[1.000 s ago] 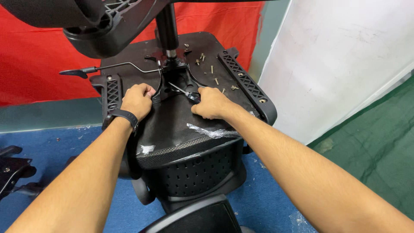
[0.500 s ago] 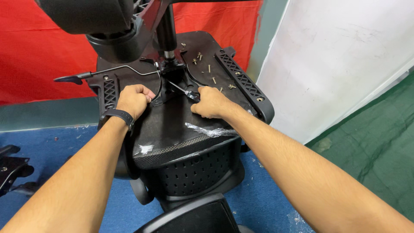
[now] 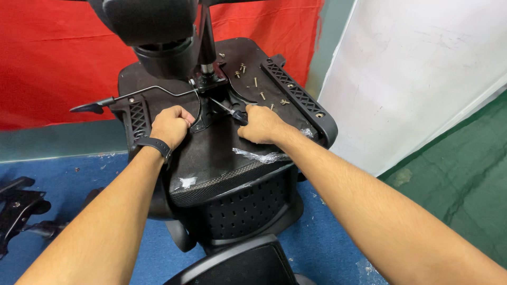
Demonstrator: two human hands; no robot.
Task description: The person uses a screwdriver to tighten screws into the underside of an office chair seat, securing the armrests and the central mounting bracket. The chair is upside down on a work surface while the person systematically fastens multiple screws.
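Since a moment ago the base (image 3: 153, 21) has been swung left. A screwdriver (image 3: 232, 112) is gripped by the right hand (image 3: 262, 125); the left hand (image 3: 170, 125) is closed, perhaps on the plate (image 3: 203, 113) beside its fingers.

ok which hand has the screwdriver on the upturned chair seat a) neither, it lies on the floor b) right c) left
b, the right hand is closed around the screwdriver, its tip toward the metal mechanism on the chair seat; the left hand with the wrist band rests fisted on the seat.
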